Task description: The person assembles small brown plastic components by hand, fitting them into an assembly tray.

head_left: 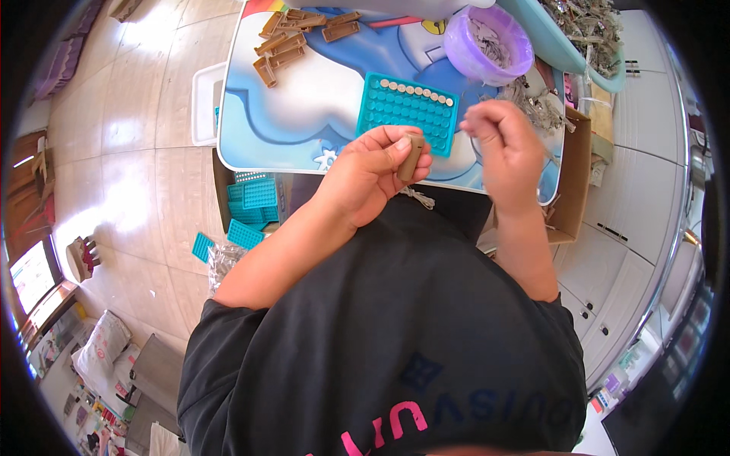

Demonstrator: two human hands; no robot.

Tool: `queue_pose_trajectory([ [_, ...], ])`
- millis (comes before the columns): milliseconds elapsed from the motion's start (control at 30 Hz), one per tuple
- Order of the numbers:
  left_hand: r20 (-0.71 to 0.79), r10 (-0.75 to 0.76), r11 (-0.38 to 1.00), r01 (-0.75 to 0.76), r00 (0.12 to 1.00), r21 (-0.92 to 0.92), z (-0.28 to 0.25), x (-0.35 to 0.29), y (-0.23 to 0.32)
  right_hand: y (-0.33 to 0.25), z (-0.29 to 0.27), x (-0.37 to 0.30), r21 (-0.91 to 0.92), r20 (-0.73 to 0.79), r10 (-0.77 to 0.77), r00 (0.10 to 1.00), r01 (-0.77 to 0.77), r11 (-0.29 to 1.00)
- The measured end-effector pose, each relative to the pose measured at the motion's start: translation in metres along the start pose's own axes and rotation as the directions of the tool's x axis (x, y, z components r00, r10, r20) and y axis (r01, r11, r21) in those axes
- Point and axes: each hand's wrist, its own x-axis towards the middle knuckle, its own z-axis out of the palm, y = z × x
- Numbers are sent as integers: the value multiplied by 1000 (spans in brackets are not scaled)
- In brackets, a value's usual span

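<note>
Above the near edge of the table, my left hand (380, 159) is closed around a narrow brown plastic case (411, 158), held upright between thumb and fingers. My right hand (506, 144) is raised to the right of it, apart from the case. Its fingers are curled together and slightly blurred, so anything between them is too small to make out. Just beyond my left hand lies a teal tray (407, 114) with rows of round pockets. Small pale round pieces (417, 90) fill its far row.
Several similar brown cases (285, 49) lie at the table's far left. A purple tub (489, 45) of small silvery parts stands far right, beside a light-blue basin (608, 80) heaped with more. Teal trays (255, 196) sit in a box below left. A cardboard box (570, 182) stands right.
</note>
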Motion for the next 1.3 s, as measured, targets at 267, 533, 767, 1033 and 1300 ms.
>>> queue_pose_trajectory([
  [267,-50,-1,1000,2,999,18,9,-4,-1,-8,13,-27,-204,168,-278,946,309,929],
  [533,20,7,1000,-7,1000,-25,6,-5,-1,-10,18,-31,-242,151,-362,920,389,889],
  [767,-59,6,1000,-4,998,29,7,-7,-1,-11,16,-31,-273,199,-362,911,406,872],
  [1033,-179,74,984,-44,981,170,16,-7,-4,-11,12,-29,-326,273,-360,892,438,838],
  [1300,-107,-6,991,21,994,133,10,-9,-6,-10,10,-35,-144,199,-85,976,115,983],
])
